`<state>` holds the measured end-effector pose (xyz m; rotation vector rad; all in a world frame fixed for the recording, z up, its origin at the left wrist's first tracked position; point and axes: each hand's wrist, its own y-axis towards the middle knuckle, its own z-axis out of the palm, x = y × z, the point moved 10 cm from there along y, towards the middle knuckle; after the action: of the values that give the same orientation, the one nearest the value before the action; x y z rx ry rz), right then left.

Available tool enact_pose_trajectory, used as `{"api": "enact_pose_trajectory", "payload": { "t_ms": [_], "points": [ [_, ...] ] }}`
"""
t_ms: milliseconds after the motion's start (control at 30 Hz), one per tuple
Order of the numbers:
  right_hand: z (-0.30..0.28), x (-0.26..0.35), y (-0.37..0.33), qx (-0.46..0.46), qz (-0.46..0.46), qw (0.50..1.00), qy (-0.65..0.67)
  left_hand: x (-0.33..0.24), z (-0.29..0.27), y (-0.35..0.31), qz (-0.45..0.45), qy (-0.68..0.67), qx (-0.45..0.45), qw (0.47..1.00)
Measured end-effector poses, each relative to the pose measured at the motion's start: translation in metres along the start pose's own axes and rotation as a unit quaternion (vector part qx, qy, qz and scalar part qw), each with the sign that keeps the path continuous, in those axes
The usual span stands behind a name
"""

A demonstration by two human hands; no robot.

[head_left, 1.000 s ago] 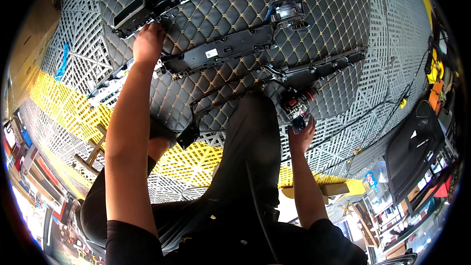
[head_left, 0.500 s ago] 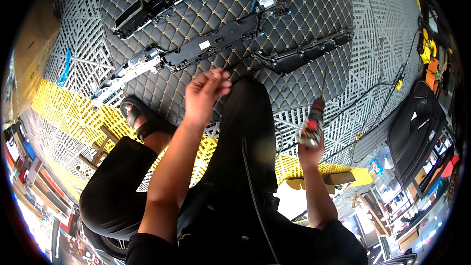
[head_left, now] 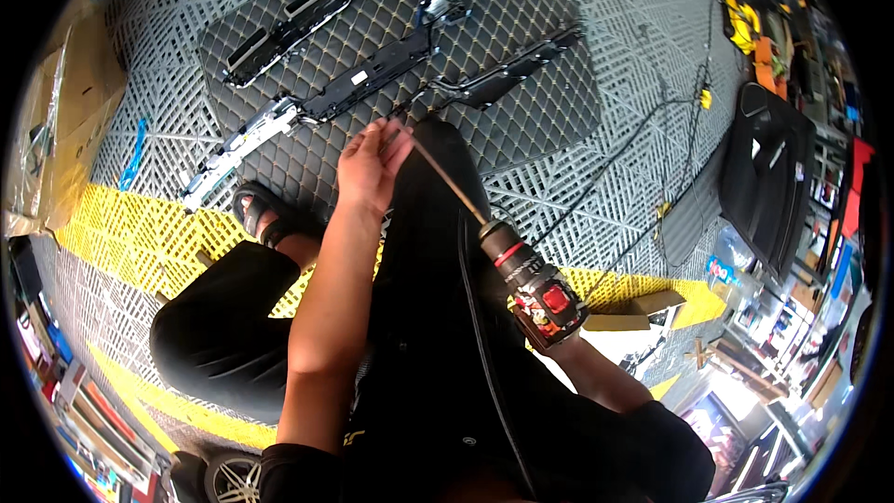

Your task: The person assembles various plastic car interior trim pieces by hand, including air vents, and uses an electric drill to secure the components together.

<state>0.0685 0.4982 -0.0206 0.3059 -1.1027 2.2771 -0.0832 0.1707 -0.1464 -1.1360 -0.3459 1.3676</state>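
Note:
A cordless drill [head_left: 533, 287] with a black and red body is gripped in my right hand [head_left: 570, 356], mostly hidden beneath it. Its long thin bit [head_left: 449, 179] slants up and left across my thigh. At the bit's tip is my left hand [head_left: 368, 166], fingers curled together and partly blurred; whatever they pinch is too small to make out. Past my hands, a long black trim panel [head_left: 377, 70] with a silvery left end lies on a quilted black mat [head_left: 531, 135]. A narrower black trim strip [head_left: 503, 79] lies to its right, and a black air-vent assembly [head_left: 289, 33] behind it.
A cardboard box [head_left: 88, 107] stands at the left on the grey and yellow grid floor. Dark cables [head_left: 615, 163] run across the right side, near a large black panel [head_left: 765, 177]. A cord hangs down my front, and my sandalled foot [head_left: 265, 214] touches the mat's edge.
My right hand has swung the drill inward and left, bringing its bit tip to my left hand. The view has shifted, so the mat and parts appear further left.

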Motion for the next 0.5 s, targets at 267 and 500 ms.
{"api": "enact_pose_trajectory", "payload": {
  "t_ms": [267, 500],
  "points": [
    [0.105, 0.056, -0.042, -0.012, -0.366, 0.58, -0.728, -0.017, -0.004, -0.035, 0.038, -0.077, 0.052, 0.995],
    [0.047, 0.049, -0.024, -0.136, -0.109, 0.884, -0.434, -0.016, 0.019, -0.034, -0.013, -0.099, 0.183, 0.978]
  ]
}}
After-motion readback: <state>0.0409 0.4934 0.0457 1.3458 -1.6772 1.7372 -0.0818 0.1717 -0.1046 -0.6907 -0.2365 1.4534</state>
